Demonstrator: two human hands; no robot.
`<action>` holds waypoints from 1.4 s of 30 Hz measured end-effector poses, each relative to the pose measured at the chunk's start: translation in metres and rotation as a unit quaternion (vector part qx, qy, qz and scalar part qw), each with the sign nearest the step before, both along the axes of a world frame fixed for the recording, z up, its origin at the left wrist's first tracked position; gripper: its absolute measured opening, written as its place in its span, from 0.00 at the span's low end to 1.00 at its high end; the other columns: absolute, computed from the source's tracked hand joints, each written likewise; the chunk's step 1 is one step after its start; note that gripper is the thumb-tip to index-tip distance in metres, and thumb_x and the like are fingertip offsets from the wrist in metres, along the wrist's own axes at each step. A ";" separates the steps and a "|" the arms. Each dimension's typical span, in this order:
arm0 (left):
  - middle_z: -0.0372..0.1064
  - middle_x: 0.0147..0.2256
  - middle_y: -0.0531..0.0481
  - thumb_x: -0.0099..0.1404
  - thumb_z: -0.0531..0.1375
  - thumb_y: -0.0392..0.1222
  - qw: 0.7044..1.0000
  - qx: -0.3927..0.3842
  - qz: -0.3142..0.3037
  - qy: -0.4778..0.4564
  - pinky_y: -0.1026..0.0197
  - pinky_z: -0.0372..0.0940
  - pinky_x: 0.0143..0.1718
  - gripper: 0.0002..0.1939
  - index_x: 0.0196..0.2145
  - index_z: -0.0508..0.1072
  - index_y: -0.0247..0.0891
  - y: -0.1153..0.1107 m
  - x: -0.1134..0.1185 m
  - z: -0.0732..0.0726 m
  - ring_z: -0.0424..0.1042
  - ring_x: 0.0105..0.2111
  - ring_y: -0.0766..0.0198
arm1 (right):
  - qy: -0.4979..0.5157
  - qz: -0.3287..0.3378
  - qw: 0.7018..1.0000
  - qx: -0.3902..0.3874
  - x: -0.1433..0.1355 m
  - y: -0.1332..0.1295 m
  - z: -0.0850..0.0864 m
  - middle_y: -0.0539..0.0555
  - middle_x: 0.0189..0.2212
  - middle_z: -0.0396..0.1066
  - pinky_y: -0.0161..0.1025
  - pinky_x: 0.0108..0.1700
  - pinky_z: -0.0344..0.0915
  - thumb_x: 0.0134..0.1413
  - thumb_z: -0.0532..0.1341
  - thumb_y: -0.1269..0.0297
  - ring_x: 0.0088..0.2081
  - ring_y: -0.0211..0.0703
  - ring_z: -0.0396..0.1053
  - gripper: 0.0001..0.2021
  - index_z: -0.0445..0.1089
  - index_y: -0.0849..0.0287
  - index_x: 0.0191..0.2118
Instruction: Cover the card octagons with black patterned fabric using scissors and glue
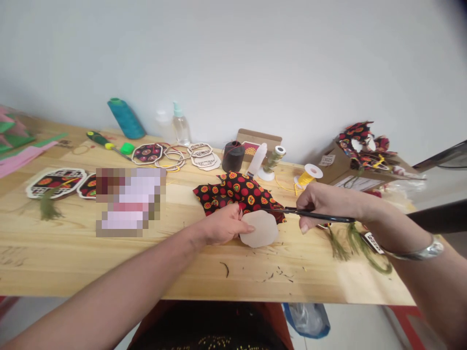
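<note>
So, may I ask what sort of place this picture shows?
Probably a small craft or sewing workspace: a wooden table holds a teal thread cone and a spool of yellow cord, and the right hand holds scissors at patterned fabric.

Pale wall [233, 63] behind wooden table [54, 272]

Head-worn view from above dark-clothed lap [211, 324]; faces forward, down; close over bare left hand [225, 223], bare right hand [323, 200], pale wooden table [146, 270]; smooth whitish wall [226, 63] beyond.
</note>
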State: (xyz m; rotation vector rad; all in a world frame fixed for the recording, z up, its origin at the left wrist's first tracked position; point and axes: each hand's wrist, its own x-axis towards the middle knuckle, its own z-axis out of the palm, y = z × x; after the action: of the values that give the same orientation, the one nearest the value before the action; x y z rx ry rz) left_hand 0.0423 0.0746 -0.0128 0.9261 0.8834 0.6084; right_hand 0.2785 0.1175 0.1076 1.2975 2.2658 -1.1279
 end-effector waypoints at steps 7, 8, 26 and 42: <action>0.58 0.18 0.63 0.42 0.72 0.36 0.999 0.018 0.035 0.029 0.65 0.60 0.26 0.24 0.23 0.57 0.39 -0.001 -0.001 0.000 0.63 0.20 0.71 | -0.015 0.041 0.999 -0.003 0.000 0.001 0.005 0.44 0.15 0.51 0.32 0.19 0.44 0.43 0.63 0.37 0.19 0.31 0.48 0.27 0.62 0.60 0.20; 0.58 0.18 0.62 0.43 0.72 0.38 0.999 0.026 0.023 0.038 0.65 0.59 0.25 0.23 0.23 0.57 0.39 -0.001 -0.002 -0.003 0.62 0.20 0.71 | -0.019 0.042 0.999 -0.004 -0.001 0.001 0.005 0.44 0.15 0.52 0.32 0.19 0.45 0.43 0.62 0.37 0.19 0.31 0.48 0.27 0.62 0.60 0.20; 0.59 0.19 0.62 0.42 0.72 0.37 0.998 0.027 0.033 0.044 0.66 0.58 0.24 0.22 0.23 0.59 0.37 0.000 -0.004 -0.005 0.61 0.20 0.72 | -0.029 0.042 0.999 -0.008 -0.003 -0.001 0.006 0.45 0.17 0.55 0.32 0.21 0.47 0.43 0.63 0.38 0.21 0.32 0.50 0.26 0.66 0.61 0.24; 0.75 0.26 0.50 0.47 0.67 0.35 0.994 0.031 -0.093 -0.043 0.63 0.65 0.33 0.07 0.28 0.77 0.34 -0.003 -0.002 0.009 0.72 0.27 0.64 | -0.092 0.057 0.989 0.101 -0.015 -0.001 0.008 0.44 0.13 0.52 0.34 0.22 0.46 0.39 0.67 0.40 0.18 0.32 0.48 0.23 0.69 0.58 0.18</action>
State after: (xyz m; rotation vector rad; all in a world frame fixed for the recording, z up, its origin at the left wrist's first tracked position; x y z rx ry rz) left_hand 0.0398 0.0716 -0.0033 1.0186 0.6959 0.5129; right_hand 0.2631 0.1162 0.1161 1.2668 2.3274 -0.7232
